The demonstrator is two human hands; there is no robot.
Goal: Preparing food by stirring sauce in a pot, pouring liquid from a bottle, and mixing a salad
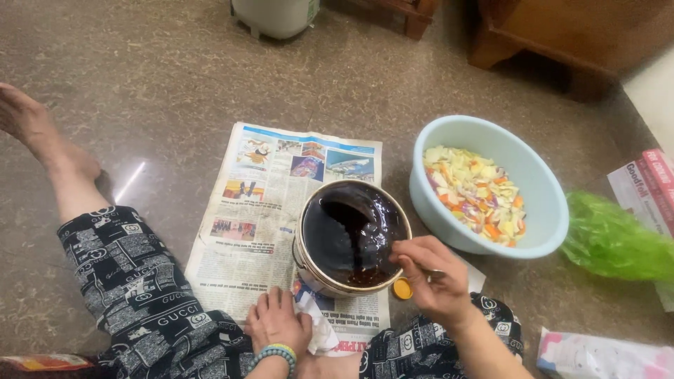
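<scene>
A round metal pot (309, 270) coated inside with dark brown sauce is tilted on a spread newspaper (256, 210) on the floor. My right hand (430, 275) is at the pot's right rim, fingers closed on a thin utensil handle that reaches into the sauce. My left hand (276, 321) rests on the newspaper just below the pot, pressing a crumpled white cloth or tissue (317, 330). A small yellow cap (401, 288) lies by the pot's lower right edge.
A light blue plastic bowl (540, 210) of chopped yellow, orange and purple vegetables stands right of the pot. A green plastic bag (614, 238) and cartons lie further right. My patterned trouser leg (133, 281) stretches left. Wooden furniture (562, 35) and a white appliance (275, 15) stand behind.
</scene>
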